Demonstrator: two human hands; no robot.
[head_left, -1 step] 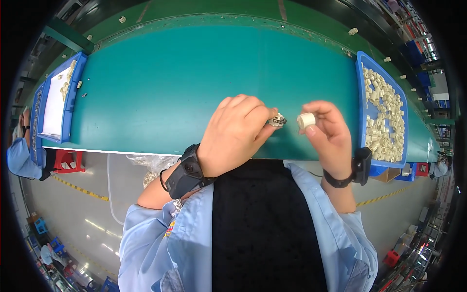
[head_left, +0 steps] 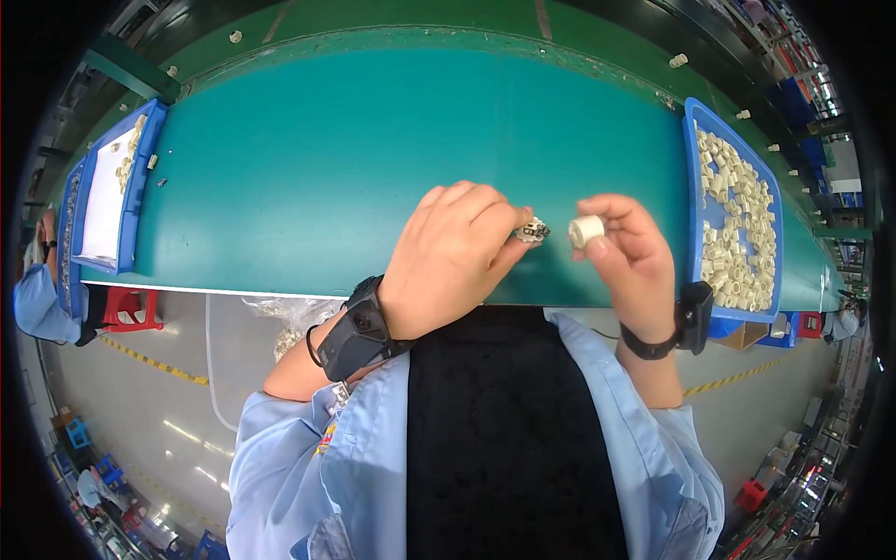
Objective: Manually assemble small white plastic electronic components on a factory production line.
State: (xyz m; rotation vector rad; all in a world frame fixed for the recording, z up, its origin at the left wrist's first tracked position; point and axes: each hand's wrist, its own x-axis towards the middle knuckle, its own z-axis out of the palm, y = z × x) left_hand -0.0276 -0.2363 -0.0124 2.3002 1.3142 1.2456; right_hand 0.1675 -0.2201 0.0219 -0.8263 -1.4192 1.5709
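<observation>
Over the near edge of the green work surface (head_left: 373,131), my left hand (head_left: 455,238) pinches a small cream part with dark metal pieces (head_left: 533,231) between thumb and fingertips. Just to its right, my right hand (head_left: 639,257) grips a short cream plastic sleeve (head_left: 588,231) between thumb and index finger, its other fingers curled. The two parts face each other, with a narrow gap between them. Most of the left-hand part is hidden by my fingers.
A blue tray (head_left: 693,187) full of cream sleeves stands at the right. At the far left, another blue tray (head_left: 131,205) holds white paper and several cream parts. A loose cream part (head_left: 152,162) lies beside it. Another person's blue sleeve (head_left: 42,303) shows near a red stool (head_left: 131,308).
</observation>
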